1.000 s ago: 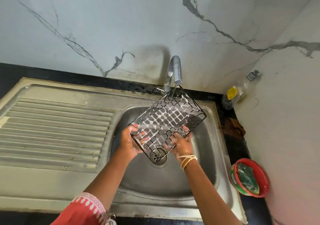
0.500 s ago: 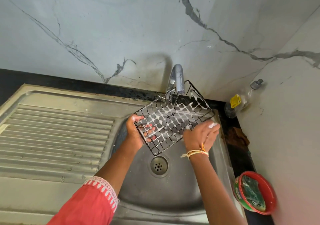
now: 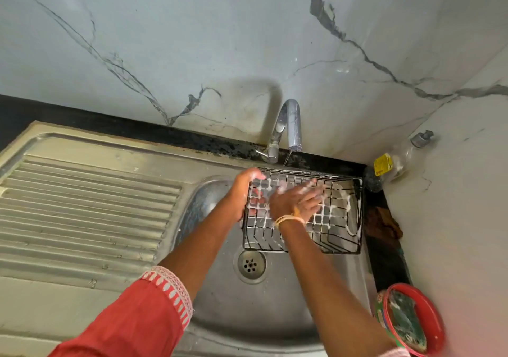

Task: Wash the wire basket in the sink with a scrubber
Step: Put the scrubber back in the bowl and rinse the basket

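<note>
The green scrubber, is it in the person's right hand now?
No, the green scrubber lies in the red bowl beside the sink, while the right hand rubs the wire basket with bare fingers.

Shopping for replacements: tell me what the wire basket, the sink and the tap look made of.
Wire basket: thin metal rods with a black coating, apparently; white suds cling to the grid. Sink: stainless steel by its look, dull grey brushed sheen, pressed ribs on the drainboard. Tap: polished, probably chromed metal, mirror-like highlights.

No text readable — the bottle's [image 3: 395,161] yellow label [image 3: 383,164] is blurred
</note>
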Demonstrator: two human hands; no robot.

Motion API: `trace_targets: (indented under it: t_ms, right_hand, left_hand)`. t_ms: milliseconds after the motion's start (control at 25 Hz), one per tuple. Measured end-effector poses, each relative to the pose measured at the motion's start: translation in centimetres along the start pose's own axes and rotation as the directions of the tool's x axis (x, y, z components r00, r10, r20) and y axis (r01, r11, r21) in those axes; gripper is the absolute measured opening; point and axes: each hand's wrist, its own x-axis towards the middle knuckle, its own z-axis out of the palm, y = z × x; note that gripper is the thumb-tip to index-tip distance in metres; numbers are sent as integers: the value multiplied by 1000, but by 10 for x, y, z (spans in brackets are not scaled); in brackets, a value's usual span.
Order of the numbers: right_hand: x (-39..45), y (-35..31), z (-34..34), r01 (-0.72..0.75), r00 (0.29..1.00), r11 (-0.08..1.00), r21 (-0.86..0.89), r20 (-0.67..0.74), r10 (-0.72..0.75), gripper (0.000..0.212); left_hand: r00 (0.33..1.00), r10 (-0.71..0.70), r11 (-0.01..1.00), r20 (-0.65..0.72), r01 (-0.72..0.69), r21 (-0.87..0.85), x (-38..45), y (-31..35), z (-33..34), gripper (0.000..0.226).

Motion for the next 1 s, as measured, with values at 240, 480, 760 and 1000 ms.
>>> trace_targets:
  t_ms: [240, 480, 760, 1000]
  right_hand:
    - [12, 23, 12, 644, 752, 732, -223, 5, -659, 68]
    - [-22, 7, 20, 388, 919, 916, -106, 121, -375, 93]
    - [-11, 69, 11, 624, 781, 736, -262, 196, -593, 51]
    - [-68, 14, 47, 762, 647, 618, -193, 230, -727, 68]
  left_hand:
    - [998, -60, 987, -18, 57, -147, 14, -14, -37, 49]
    - [994, 35, 982, -100, -53, -180, 18, -14, -30, 40]
    - [954, 279, 946, -110, -293, -136, 25, -3, -62, 56]
    - [853, 520, 854, -48, -520, 12, 26, 12, -36, 71]
